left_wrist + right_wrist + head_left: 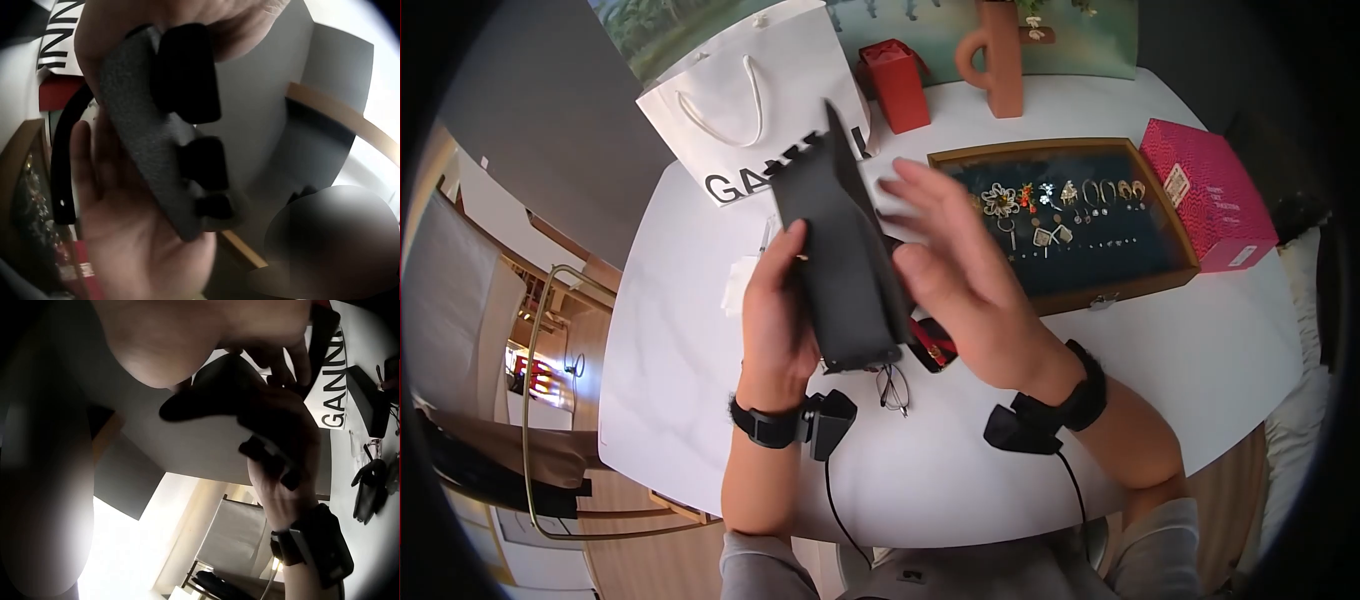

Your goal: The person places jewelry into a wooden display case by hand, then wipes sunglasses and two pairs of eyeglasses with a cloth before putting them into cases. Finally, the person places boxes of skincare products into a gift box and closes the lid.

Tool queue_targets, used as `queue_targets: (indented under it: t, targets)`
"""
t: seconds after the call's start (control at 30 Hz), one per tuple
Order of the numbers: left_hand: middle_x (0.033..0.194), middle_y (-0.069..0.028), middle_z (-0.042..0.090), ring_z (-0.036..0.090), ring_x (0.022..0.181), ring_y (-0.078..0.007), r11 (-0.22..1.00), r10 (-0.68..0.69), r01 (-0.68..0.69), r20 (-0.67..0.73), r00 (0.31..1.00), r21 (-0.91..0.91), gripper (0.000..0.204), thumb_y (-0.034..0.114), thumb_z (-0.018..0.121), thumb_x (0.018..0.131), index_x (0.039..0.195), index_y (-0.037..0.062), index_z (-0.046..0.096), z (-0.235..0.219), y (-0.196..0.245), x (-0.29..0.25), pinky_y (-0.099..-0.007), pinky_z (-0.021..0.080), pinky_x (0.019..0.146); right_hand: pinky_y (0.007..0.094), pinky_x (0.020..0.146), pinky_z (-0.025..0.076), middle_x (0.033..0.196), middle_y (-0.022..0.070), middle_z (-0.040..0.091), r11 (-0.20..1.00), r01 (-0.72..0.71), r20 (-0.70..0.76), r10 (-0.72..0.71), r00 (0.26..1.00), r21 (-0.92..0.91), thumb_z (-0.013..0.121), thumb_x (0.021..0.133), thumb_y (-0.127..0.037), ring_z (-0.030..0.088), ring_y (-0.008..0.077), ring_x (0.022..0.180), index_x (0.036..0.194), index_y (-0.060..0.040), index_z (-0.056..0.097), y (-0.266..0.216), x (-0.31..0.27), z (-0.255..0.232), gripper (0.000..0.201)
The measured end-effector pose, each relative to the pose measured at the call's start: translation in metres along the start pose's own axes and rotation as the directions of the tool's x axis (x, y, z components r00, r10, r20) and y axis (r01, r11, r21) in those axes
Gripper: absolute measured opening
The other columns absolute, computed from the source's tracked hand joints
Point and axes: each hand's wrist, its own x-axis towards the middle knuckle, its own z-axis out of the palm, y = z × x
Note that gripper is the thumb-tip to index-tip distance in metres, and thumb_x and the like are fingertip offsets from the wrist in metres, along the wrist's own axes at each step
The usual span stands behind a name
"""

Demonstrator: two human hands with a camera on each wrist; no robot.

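Note:
In the head view my left hand (775, 315) grips a black case-like object (840, 260) upright above the table, thumb across its face. Dark tabs line its upper left edge, and a pointed flap stands up on its right. My right hand (975, 285), blurred, is beside that flap with fingers spread; contact cannot be told. The left wrist view shows the object's grey side (134, 94) with black tabs (187, 72), and the right palm (144, 244) behind. In the right wrist view the left hand (281, 487) holds the dark object under my right hand (206, 331).
Eyeglasses (892, 388) and a dark item with red (935, 345) lie beneath the hands. To the right are a wooden jewellery case (1090, 285) and a pink box (1215, 195). A white paper bag (780, 85), a red box (897, 88) and a terracotta vase (1003, 65) stand behind.

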Motion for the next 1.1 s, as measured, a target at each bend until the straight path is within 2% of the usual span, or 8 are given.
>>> queue_targets:
  t: [0.1, 0.2, 0.3, 0.37, 0.57, 0.63, 0.8, 1.1]
  targets:
    - [0.140, -0.0225, 0.053, 0.060, 0.071, -0.0132, 0.812, 0.094, 0.115, 0.322, 0.942, -0.572, 0.045, 0.022, 0.051, 0.101, 0.135, -0.0064, 0.048, -0.017, 0.011, -0.005, -0.0253, 0.055, 0.069, 0.0430, 0.110, 0.035, 0.137, 0.0259, 0.046, 0.698, 0.237, -0.070, -0.381, 0.922, -0.675, 0.065, 0.092, -0.015, 0.045, 0.0406, 0.127, 0.139, 0.0043, 0.039, 0.009, 0.008, -0.018, 0.057]
    - [0.144, -0.0213, 0.049, 0.062, 0.084, -0.0122, 0.768, 0.134, 0.360, 0.683, 0.718, -0.529, 0.047, 0.022, 0.049, 0.102, 0.138, -0.0086, 0.045, -0.018, 0.023, 0.004, -0.0244, 0.055, 0.081, 0.0393, 0.104, 0.041, 0.132, 0.0211, 0.053, 0.950, -0.041, -0.143, -0.004, 0.990, -0.310, 0.058, 0.101, -0.025, 0.054, 0.0311, 0.120, 0.138, 0.0032, 0.042, 0.014, 0.015, -0.026, 0.049]
    - [0.127, -0.0151, 0.057, 0.062, 0.090, -0.0126, 0.961, -0.039, 0.128, 0.340, 0.940, -0.244, 0.039, 0.023, 0.049, 0.103, 0.131, -0.0037, 0.051, 0.007, 0.011, -0.008, -0.0253, 0.053, 0.084, 0.0300, 0.100, 0.045, 0.128, 0.0105, 0.057, 0.886, -0.369, 0.201, 0.322, 0.925, 0.281, 0.041, 0.109, -0.040, 0.057, 0.0161, 0.115, 0.142, 0.0002, 0.043, 0.004, 0.009, -0.022, 0.052]
    - [0.110, -0.0089, 0.065, 0.062, 0.096, -0.0130, 0.986, -0.016, 0.031, -0.096, 0.995, 0.162, 0.031, 0.024, 0.049, 0.105, 0.125, 0.0012, 0.057, 0.020, 0.000, -0.012, -0.0263, 0.050, 0.088, 0.0291, 0.102, 0.043, 0.129, 0.0074, 0.056, 0.898, -0.252, 0.249, 0.167, 0.954, 0.361, 0.038, 0.109, -0.044, 0.054, 0.0150, 0.118, 0.145, 0.0001, 0.042, 0.002, -0.001, -0.010, 0.056]
    - [0.101, -0.0041, 0.059, 0.054, 0.094, -0.0099, 0.569, 0.576, -0.440, 0.044, 0.816, 0.695, 0.025, 0.024, 0.046, 0.108, 0.120, 0.0021, 0.049, 0.022, -0.013, -0.013, -0.0240, 0.045, 0.084, 0.0328, 0.106, 0.041, 0.142, 0.0117, 0.042, 0.906, -0.242, 0.302, 0.136, 0.944, 0.348, 0.050, 0.104, -0.033, 0.045, 0.0173, 0.128, 0.154, 0.0011, 0.021, -0.001, -0.002, 0.007, 0.067]
    - [0.110, -0.0064, 0.056, 0.052, 0.099, -0.0117, 0.605, 0.523, -0.463, 0.115, 0.844, 0.647, 0.027, 0.024, 0.047, 0.108, 0.123, 0.0025, 0.047, 0.027, -0.013, -0.019, -0.0261, 0.045, 0.089, 0.0344, 0.107, 0.041, 0.143, 0.0153, 0.040, 0.999, 0.041, 0.221, -0.039, 0.974, -0.006, 0.070, 0.095, -0.016, 0.044, 0.0211, 0.131, 0.153, 0.0010, 0.016, 0.009, -0.008, 0.013, 0.081]
    - [0.142, -0.0072, 0.044, 0.044, 0.124, -0.0130, 0.769, 0.025, -0.260, 0.379, 0.925, 0.584, 0.072, 0.031, 0.064, 0.099, 0.154, 0.0036, 0.025, 0.045, -0.008, -0.044, -0.0303, 0.037, 0.105, 0.0335, 0.097, 0.047, 0.123, 0.0122, 0.057, 0.997, -0.047, -0.119, 0.039, 0.992, -0.063, 0.079, 0.087, -0.016, 0.058, 0.0179, 0.111, 0.138, 0.0025, 0.035, 0.023, -0.008, 0.007, 0.070]
    - [0.142, -0.0129, 0.051, 0.050, 0.130, -0.0196, 0.846, 0.327, -0.367, 0.168, 0.930, 0.385, 0.052, 0.021, 0.058, 0.099, 0.145, 0.0037, 0.040, 0.027, 0.026, -0.034, -0.0336, 0.042, 0.105, 0.0322, 0.082, 0.056, 0.108, 0.0143, 0.067, 0.897, -0.342, -0.064, 0.338, 0.939, -0.280, 0.077, 0.086, -0.016, 0.066, 0.0163, 0.095, 0.125, 0.0102, 0.048, 0.042, 0.060, -0.009, 0.055]
